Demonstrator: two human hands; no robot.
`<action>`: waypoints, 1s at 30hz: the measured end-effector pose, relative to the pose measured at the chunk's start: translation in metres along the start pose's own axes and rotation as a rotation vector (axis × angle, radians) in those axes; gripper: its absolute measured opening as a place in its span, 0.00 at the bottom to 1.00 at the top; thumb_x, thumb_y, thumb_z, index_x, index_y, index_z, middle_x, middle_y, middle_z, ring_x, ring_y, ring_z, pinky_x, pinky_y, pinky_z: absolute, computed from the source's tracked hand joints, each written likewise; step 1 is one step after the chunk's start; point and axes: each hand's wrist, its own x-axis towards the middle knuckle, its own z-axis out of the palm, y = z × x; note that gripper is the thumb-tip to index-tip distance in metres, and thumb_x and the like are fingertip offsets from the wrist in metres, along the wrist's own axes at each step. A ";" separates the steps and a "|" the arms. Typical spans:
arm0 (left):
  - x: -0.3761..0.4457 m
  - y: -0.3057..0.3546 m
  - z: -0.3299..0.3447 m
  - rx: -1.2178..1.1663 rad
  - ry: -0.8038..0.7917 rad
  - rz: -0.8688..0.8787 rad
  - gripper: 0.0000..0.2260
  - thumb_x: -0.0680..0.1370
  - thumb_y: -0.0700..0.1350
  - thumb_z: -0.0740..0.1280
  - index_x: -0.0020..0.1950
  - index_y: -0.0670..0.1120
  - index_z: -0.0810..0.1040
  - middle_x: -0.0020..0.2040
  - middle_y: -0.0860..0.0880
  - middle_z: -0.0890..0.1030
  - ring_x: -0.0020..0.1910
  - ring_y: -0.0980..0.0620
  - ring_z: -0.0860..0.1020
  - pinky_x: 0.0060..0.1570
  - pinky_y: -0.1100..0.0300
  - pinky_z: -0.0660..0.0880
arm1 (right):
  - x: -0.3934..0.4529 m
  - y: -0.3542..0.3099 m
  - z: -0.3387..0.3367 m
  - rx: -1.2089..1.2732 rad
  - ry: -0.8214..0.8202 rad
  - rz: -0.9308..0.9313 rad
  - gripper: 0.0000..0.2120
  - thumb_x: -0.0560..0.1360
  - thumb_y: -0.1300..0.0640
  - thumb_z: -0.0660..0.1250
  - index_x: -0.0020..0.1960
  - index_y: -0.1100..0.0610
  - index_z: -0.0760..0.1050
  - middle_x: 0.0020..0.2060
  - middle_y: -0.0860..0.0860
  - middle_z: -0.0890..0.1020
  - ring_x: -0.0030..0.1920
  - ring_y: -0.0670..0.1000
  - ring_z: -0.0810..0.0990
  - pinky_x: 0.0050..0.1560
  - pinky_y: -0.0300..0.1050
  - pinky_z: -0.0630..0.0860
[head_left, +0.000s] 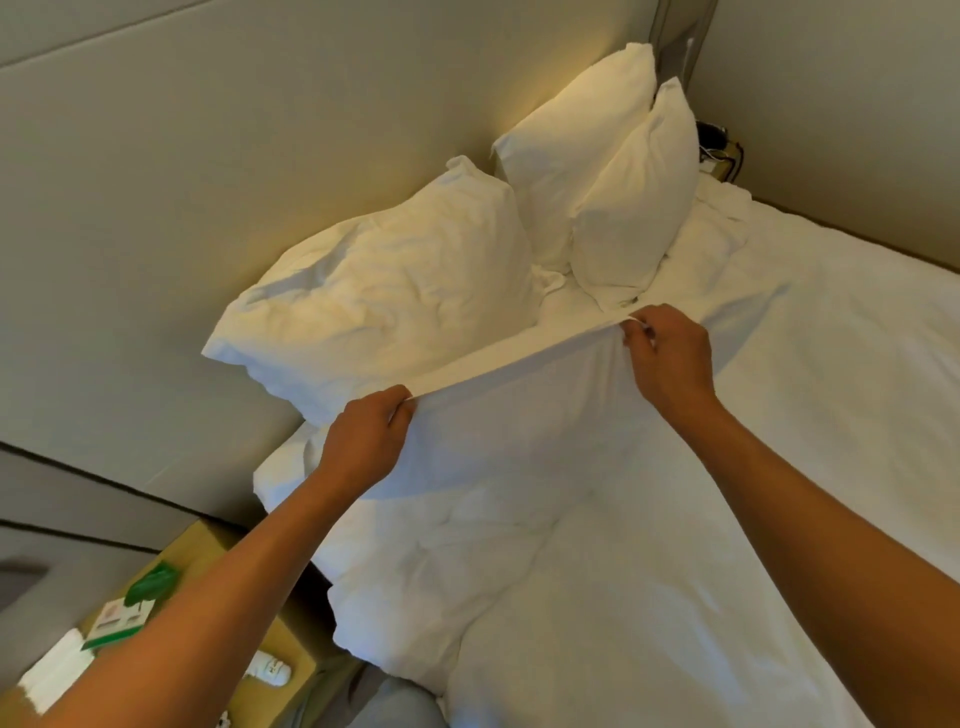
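Bed-making looks about midway, by my judgement. The left hand (363, 441) and the right hand (670, 358) each pinch the top hem of the white cover (519, 426). The left fingers (400, 413) are curled round the cloth at one end and the right fingers (636, 335) at the other. The hem runs taut between them, lifted off the bed (857, 374).

Reckoned from the middle of the view, the left grip sits at about 8 o'clock and the right at about 3 o'clock. The cover hangs from the hem toward 6 o'clock, where it lies rumpled over the mattress, its near corner bunched at the bed's edge.

What seems done: the cover is on the bed and its head end is in hand. What seems left: laying the hem flat, smoothing the creases and setting the pillows straight. The crumpled pillow (379, 306) slumps at 10 o'clock against the headboard (182, 182). The rear upright pillow (576, 156) and the front upright pillow (634, 208) lean at 1 o'clock, touching each other, with loose sheet bunched beneath them.

Farther out toward 8 o'clock, under the left forearm, a bedside tabletop (208, 540) carries a green packet (153, 582), a printed card (117, 618) just beside it and a small white device (270, 667) nearer 7 o'clock
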 end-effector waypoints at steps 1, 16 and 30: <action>0.000 -0.002 0.000 -0.024 -0.013 -0.017 0.13 0.85 0.48 0.59 0.44 0.47 0.76 0.38 0.46 0.80 0.39 0.45 0.77 0.39 0.50 0.74 | 0.007 -0.003 0.006 0.004 -0.010 0.006 0.11 0.84 0.53 0.63 0.52 0.59 0.82 0.49 0.56 0.84 0.46 0.52 0.79 0.49 0.45 0.72; 0.076 -0.010 -0.006 -0.224 -0.089 -0.270 0.15 0.86 0.49 0.59 0.47 0.42 0.78 0.41 0.42 0.80 0.39 0.40 0.82 0.51 0.43 0.80 | 0.141 -0.027 0.103 0.012 -0.168 0.002 0.12 0.84 0.52 0.64 0.55 0.59 0.82 0.49 0.54 0.84 0.48 0.54 0.80 0.51 0.44 0.73; 0.095 -0.028 0.058 -0.250 -0.265 -0.377 0.14 0.85 0.45 0.60 0.40 0.47 0.74 0.38 0.45 0.78 0.40 0.40 0.81 0.47 0.47 0.80 | 0.140 0.017 0.173 -0.083 -0.398 0.158 0.14 0.84 0.55 0.62 0.49 0.61 0.81 0.48 0.58 0.85 0.50 0.60 0.82 0.51 0.49 0.75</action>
